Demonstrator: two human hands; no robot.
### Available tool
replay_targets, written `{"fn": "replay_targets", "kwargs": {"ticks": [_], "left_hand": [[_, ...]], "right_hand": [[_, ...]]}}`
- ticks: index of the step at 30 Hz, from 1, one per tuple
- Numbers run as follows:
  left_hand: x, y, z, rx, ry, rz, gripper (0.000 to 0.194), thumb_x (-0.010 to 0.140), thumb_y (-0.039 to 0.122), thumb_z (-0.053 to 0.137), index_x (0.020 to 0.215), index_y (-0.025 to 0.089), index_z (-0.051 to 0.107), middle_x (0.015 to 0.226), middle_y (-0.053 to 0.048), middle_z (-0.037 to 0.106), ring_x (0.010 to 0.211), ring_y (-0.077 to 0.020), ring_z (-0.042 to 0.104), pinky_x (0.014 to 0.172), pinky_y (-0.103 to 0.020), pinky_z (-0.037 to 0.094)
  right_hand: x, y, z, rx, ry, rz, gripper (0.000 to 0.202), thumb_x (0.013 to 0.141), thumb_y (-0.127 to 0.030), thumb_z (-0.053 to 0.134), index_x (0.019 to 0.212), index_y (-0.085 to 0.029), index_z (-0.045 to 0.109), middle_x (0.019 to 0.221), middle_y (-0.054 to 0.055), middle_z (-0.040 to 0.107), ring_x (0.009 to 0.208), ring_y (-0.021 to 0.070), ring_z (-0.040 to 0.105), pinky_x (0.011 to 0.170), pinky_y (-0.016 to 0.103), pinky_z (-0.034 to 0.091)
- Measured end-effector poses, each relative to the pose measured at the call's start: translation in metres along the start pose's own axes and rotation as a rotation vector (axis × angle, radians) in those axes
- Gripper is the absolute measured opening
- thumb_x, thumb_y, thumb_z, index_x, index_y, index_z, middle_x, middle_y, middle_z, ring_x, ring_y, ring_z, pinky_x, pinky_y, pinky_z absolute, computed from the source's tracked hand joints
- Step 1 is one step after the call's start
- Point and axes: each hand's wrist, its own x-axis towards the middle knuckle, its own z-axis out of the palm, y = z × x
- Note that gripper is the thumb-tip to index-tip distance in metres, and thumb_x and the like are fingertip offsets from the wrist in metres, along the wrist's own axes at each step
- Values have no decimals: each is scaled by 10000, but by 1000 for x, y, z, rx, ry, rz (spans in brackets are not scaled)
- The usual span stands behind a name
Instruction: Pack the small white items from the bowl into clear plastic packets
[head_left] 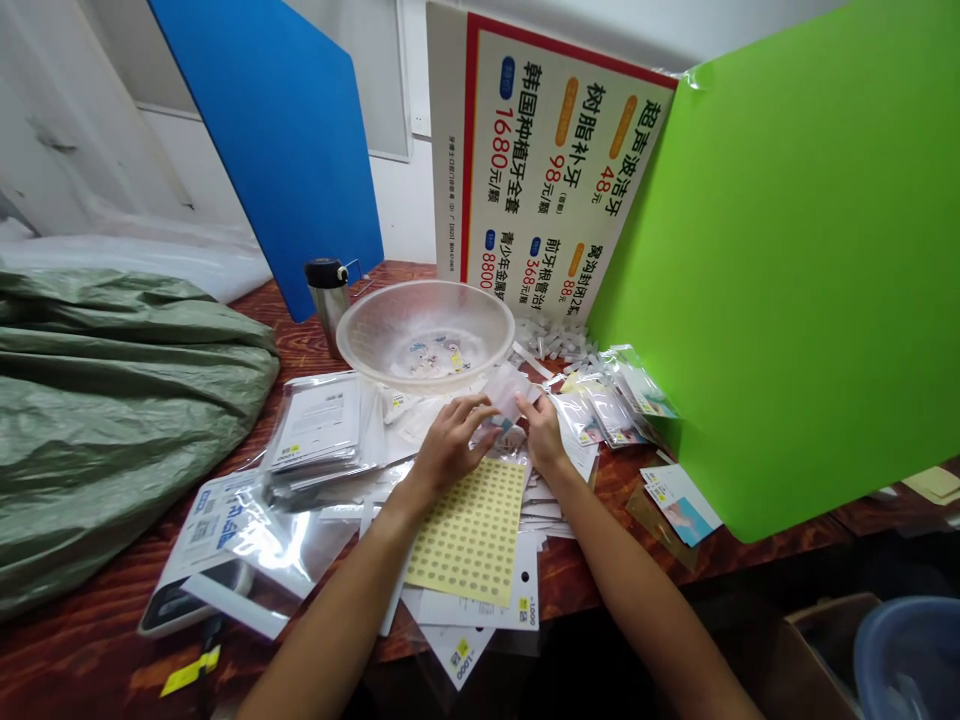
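Note:
A small translucent plastic bag (509, 388) is pinched between the thumb and fingers of my right hand (545, 432). My left hand (455, 438) is at the bag's lower left, its fingers curved and its thumb apart from them; whether the fingertips touch the bag is hard to make out. Beneath both hands lies a yellow sheet of small round stickers (472, 535), on top of white printed cards (480, 608). Just beyond the hands stands a wide translucent basin (367, 350) with a few small pieces on its bottom.
Packed clear bags (319, 425) are stacked at left, near a steel flask (328, 305). Filled packets (611, 400) and loose cards (681, 503) lie at right, with small whitish pieces (555, 340) behind. Blue (292, 140), printed (547, 160) and green boards (795, 250) stand around the table.

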Motion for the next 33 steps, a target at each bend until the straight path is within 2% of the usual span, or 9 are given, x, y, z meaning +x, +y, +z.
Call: {"fn": "replay_targets", "kwargs": {"ticks": [4,7,9,13,17,21,26,28,33], "left_hand": [[3,-1,-3,-250,100,-326,326,923,361,637,1209,208,604,1237,-114,609,1120,-257,608,917,-403,530],[6,1,-5,-594,9,-598,469,897,507,630,1238,189,587,1227,-117,632,916,-216,669,739,-331,553],[8,4,-6,-784,-56,-700,555,872,597,620,1229,173,594,1170,-113,667,865,-212,672,695,-305,539],[12,11,-10,-932,-105,-737,561,840,676,606,1060,162,660,944,-57,685,807,-187,631,653,-257,486],[14,14,-16,-975,-133,-768,492,827,647,630,865,158,649,730,13,577,626,-121,495,572,-230,396],[16,14,-19,-967,-80,-790,456,819,618,635,794,163,625,716,17,563,640,-126,471,607,-241,394],[16,13,-18,-910,-62,-781,448,811,609,619,829,163,652,774,-13,617,716,-163,516,671,-264,418],[15,13,-17,-896,-63,-781,449,816,608,613,842,162,659,778,-18,624,722,-168,520,673,-267,420],[14,12,-15,-877,-53,-771,422,830,581,618,820,161,658,751,-8,609,692,-156,499,651,-262,407]], "right_hand": [[5,-6,-5,155,4,26,328,794,-362,755,1063,-231,621,1033,18,736,870,198,683,785,325,557],[4,-12,-7,185,-29,19,341,797,-344,755,1089,-238,616,1046,19,732,864,193,684,774,314,553],[2,-14,-7,181,-71,8,384,797,-321,742,1149,-251,606,1033,16,727,859,195,681,770,314,546],[-2,-18,-7,154,-173,0,464,770,-259,709,1219,-282,594,995,1,702,850,200,661,737,306,525],[-4,-18,-9,77,-200,54,260,741,-290,709,996,-256,668,897,-18,656,750,174,603,669,281,483],[-2,-17,-10,54,-173,36,206,732,-313,729,923,-242,699,812,-21,641,703,155,555,643,264,438],[-1,-16,-8,-38,-135,-9,134,737,-359,736,795,-239,726,810,8,666,760,178,566,689,279,443],[-1,-16,-8,-64,-124,-15,160,743,-393,733,721,-235,723,781,24,663,780,191,573,696,286,445],[-1,-17,-9,-62,-121,-18,189,752,-408,736,697,-227,741,765,32,667,776,194,587,693,296,440]]}}
